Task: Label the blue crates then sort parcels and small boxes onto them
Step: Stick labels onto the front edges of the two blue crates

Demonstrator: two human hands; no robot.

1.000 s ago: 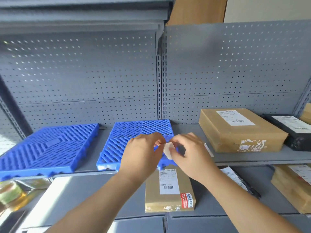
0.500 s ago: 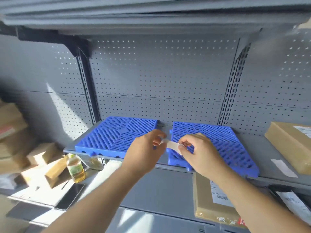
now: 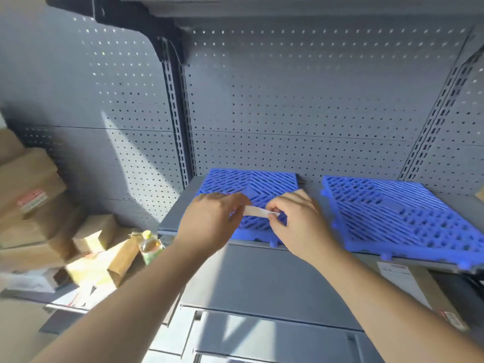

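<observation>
Narrow white paper label strip (image 3: 258, 211) is being held pinched between left hand (image 3: 209, 224) and right hand (image 3: 296, 224), now moved over the 9 o'clock slatted blue plastic crate (image 3: 262, 184) (second crate's labelling apparently starting).

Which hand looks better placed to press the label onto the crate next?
Probably the right hand: it pinches the label end over the left blue crate. The left hand grips the other end, nearer the edge.

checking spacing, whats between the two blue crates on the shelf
Nothing: between the left blue crate and the right blue crate the head view shows only bare grey shelf.
</observation>
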